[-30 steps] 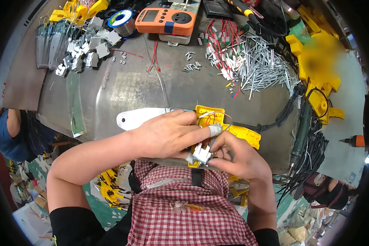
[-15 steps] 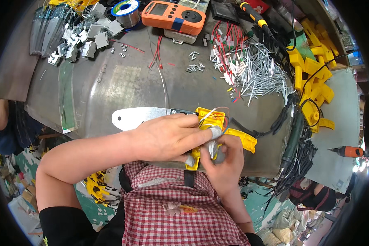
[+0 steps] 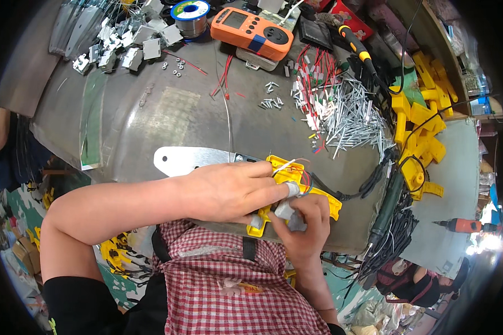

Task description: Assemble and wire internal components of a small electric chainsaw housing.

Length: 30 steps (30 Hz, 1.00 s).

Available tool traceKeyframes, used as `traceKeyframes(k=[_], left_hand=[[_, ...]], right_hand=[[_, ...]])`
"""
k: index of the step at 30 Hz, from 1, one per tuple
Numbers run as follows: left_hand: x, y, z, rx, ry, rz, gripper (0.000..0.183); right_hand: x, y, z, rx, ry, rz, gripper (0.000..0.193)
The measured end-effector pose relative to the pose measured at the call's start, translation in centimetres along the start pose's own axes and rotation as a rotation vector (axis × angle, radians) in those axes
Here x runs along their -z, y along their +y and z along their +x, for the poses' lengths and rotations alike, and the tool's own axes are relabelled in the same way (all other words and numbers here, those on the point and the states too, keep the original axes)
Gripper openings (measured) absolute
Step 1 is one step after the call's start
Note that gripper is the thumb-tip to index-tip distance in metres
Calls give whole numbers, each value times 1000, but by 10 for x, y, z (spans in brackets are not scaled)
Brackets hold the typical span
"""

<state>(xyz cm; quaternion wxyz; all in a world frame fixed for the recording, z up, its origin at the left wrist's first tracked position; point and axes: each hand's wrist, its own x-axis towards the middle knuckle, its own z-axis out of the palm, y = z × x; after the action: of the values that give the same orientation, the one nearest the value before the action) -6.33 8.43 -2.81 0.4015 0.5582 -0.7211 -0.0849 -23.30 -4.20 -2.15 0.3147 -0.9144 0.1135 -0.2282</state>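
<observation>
A yellow housing (image 3: 332, 206) is held at the near edge of a metal workbench (image 3: 134, 128), gripped by the left hand (image 3: 229, 192), its thumb at the near end and its fingers laid across the middle. Thin wires (image 3: 306, 177) are exposed inside. The right hand (image 3: 306, 226) is bent in from the near right, thumb and forefinger drawn close over the housing; whether anything is pinched there cannot be told. A pale blade (image 3: 176, 161) is seen to the left, a black cable (image 3: 346, 196) to the right. Silver screws (image 3: 355, 117) are heaped at far right, beyond which yellow parts (image 3: 425, 120) are piled.
</observation>
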Motion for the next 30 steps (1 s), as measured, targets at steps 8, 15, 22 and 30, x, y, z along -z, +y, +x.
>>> traceKeyframes(k=[8,15,22,30], left_hand=[[-11,20,0,154,44,169,59],[-16,49,18,245,58,336,35],[-6,61,34,351,-241,350,34],[-7,63,71,362,-638,591,40]], right_hand=[[18,-6,14,-60,-324,-186,27],[38,1,25,-60,-457,14,17],[49,23,77,102,-198,8,13],[31,52,95,140,-472,232,18]])
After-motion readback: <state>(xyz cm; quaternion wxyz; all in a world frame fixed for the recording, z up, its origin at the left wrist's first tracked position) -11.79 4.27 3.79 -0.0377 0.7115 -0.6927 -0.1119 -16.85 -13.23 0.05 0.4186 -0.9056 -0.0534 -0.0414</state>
